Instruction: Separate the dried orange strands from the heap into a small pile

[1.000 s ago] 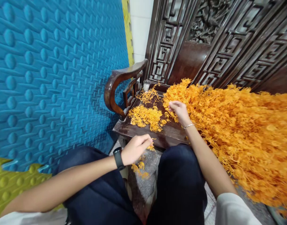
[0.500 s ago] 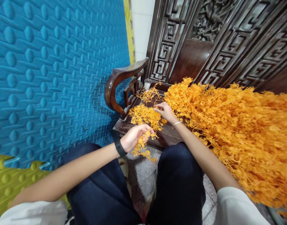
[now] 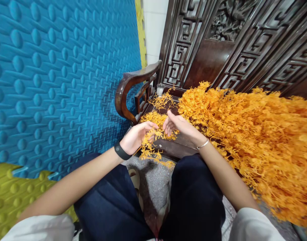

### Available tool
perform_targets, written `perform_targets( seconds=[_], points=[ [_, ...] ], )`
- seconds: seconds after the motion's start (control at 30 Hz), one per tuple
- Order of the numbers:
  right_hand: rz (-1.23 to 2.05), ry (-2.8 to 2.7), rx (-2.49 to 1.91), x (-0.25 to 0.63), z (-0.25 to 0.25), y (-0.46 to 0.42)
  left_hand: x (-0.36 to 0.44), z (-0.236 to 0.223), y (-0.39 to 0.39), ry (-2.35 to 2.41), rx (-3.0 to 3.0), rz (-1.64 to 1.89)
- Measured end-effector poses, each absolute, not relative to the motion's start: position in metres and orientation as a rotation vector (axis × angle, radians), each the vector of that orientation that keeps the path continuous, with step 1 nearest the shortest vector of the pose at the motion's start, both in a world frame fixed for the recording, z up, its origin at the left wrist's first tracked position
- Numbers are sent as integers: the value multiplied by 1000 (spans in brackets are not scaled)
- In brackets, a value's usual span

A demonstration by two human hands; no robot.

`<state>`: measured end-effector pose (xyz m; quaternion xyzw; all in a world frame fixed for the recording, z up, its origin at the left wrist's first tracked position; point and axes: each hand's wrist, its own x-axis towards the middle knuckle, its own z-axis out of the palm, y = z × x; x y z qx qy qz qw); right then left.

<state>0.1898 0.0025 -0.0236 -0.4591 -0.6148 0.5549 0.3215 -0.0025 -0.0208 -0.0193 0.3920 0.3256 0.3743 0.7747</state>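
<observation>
My left hand (image 3: 135, 138), with a black band at the wrist, is closed on an orange plastic flower sprig (image 3: 148, 152). The sprig's branching ends dangle below the fingers, above the gap between my knees. Close to its right, my right hand (image 3: 182, 129) has its thumb raised and fingers loosely curled, with nothing visible in it. Behind both hands lies a small pile of orange sprig pieces (image 3: 153, 117) on the dark wooden bench seat (image 3: 172, 147). Farther back sits a loose bunch of thin orange stems (image 3: 162, 100).
A large heap of orange plastic sprigs (image 3: 258, 134) covers the bench to the right. The curved armrest (image 3: 120, 95) rises at the left, with a carved backrest (image 3: 206, 63) behind. A small whitish cup (image 3: 160, 89) stands in the back corner. Blue foam matting (image 3: 55, 83) lies left.
My right hand has drawn back from the small pile toward my left hand and turned thumb-up. My left hand has risen slightly, still gripping the sprig. The view has shifted slightly.
</observation>
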Motion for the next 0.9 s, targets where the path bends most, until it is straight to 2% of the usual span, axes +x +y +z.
perform_targets(
  seconds=[0.13,0.37,0.63,0.8,0.9],
  points=[
    [1536,-1794,-1099,177,-16,-12,-3,-15,-22,763,928,861],
    [1380,-1761,-1052,172,-15,-15,-1,-19,-20,773,887,913],
    [1304,-1880,-1021,176,-16,-11,-4,-26,-17,768,1022,584],
    [1332,-1975,-973,184,-18,-5,-7,-21,-20,712,1087,548],
    [1230,-1741,-976,207,-19,7,-12,-22,-22,709,1054,525]
  ],
)
